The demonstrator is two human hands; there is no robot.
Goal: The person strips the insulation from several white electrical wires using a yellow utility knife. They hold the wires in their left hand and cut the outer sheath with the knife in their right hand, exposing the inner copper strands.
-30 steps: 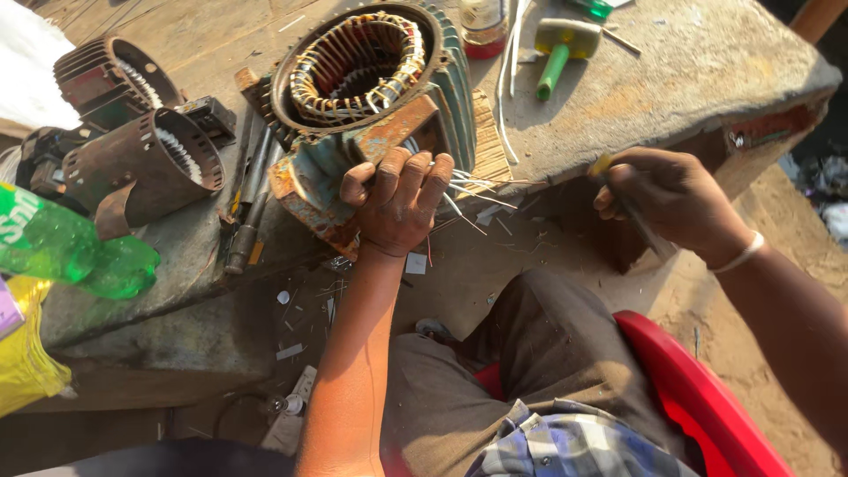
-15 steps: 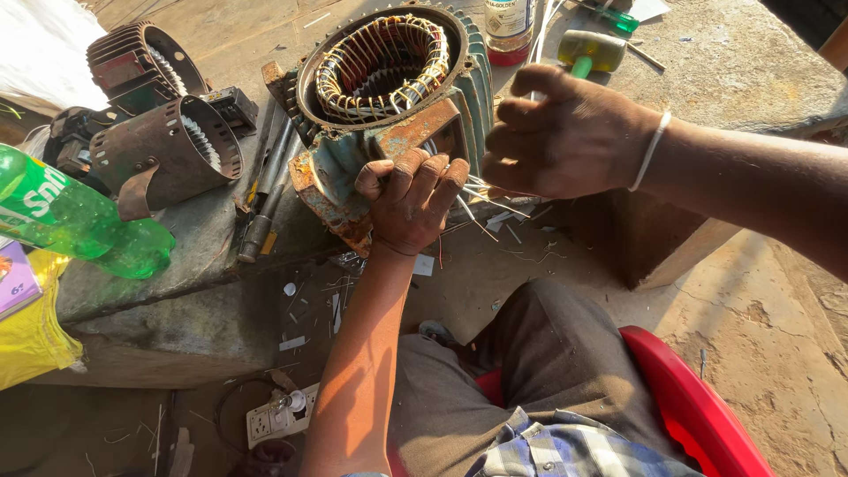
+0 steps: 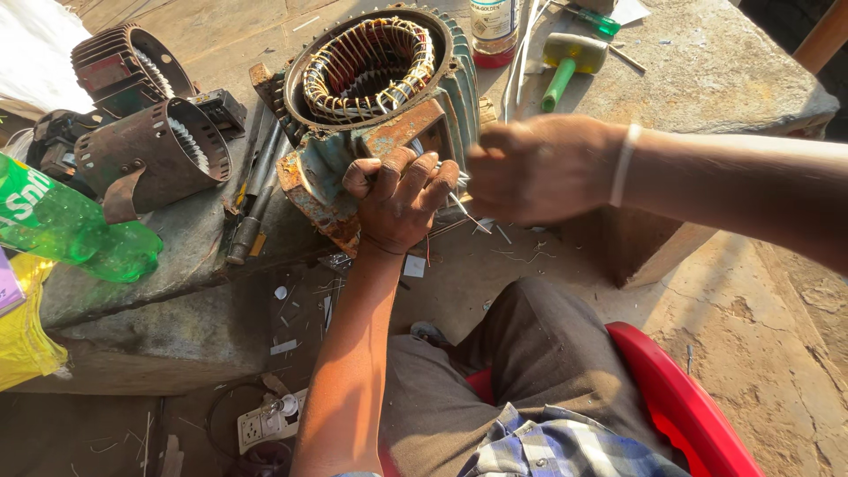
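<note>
A rusty teal motor housing (image 3: 459, 97) with copper stator windings (image 3: 367, 66) stands at the near edge of a stone workbench (image 3: 707, 79). My left hand (image 3: 397, 199) grips the rusted terminal box on the housing's near side, fingers curled over its edge. My right hand (image 3: 539, 168) is closed just right of that box, touching the housing; thin wire ends stick out between the two hands, and whether it pinches one is hidden. A white band sits on my right wrist.
A rusty motor casing (image 3: 146, 159) and a second finned one (image 3: 119, 62) lie at the left. A green plastic bottle (image 3: 66, 221) lies beside a yellow bag (image 3: 22, 336). A green-handled mallet (image 3: 565, 62), a jar (image 3: 495, 31), steel bars (image 3: 256, 190) rest on the bench. Red seat (image 3: 680, 397).
My right hand came from the bench's right side to the motor housing and now sits next to my left hand. My left hand kept its grip on the terminal box.
</note>
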